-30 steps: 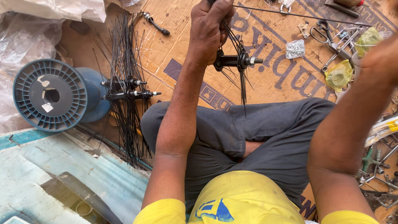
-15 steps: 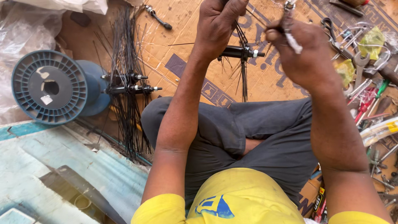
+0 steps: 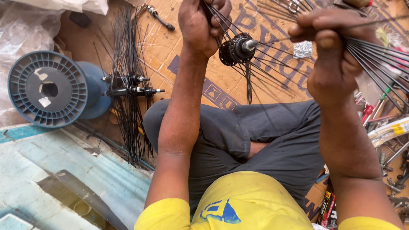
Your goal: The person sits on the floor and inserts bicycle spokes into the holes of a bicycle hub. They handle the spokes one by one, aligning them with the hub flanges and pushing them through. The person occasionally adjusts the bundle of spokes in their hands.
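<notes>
My left hand is raised at the top centre, closed around several black spokes that run down into a black wheel hub. The hub hangs in the air just right of that hand, with a silver axle end sticking out and loose spokes fanning below it. My right hand is up at the right, fingers pinched on a bundle of black spokes that spreads toward the right edge. Both forearms reach up over my crossed legs in grey trousers.
Two more spoked hubs lie on the floor at left, next to a blue plastic spool. Flattened cardboard covers the ground ahead. Tools and small parts are scattered at the right. Clear plastic sheeting lies at far left.
The right hand has come in from the right edge and now holds a spoke bundle beside the hub. The left hand and hub shifted slightly right and closer to the camera.
</notes>
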